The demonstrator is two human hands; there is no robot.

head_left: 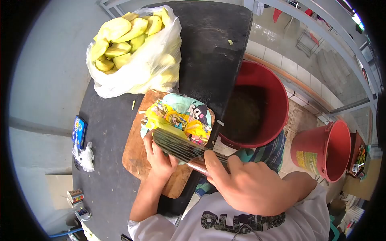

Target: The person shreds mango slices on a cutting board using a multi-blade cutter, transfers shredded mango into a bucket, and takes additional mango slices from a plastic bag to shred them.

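My right hand (249,184) grips the handle of a broad knife (177,145), index finger stretched along its top. Dark stripes run along the blade, which lies over a pale yellow peeled fruit piece (168,127). My left hand (160,157) is wrapped round the near side of that fruit, thumb and fingers partly behind the blade. Whether the edge has entered the flesh is hidden. Under the fruit lies a yellow and mint cartoon-print cloth (200,120), bunched on a wooden cutting board (134,154).
A white plastic bag (161,74) full of peeled fruit pieces (120,36), perhaps mango, stands on the black table (108,132). Beside the table is a large red tub (275,96); a red bucket (311,148) stands farther right. A blue packet (79,130) and crumpled plastic (85,156) lie left.
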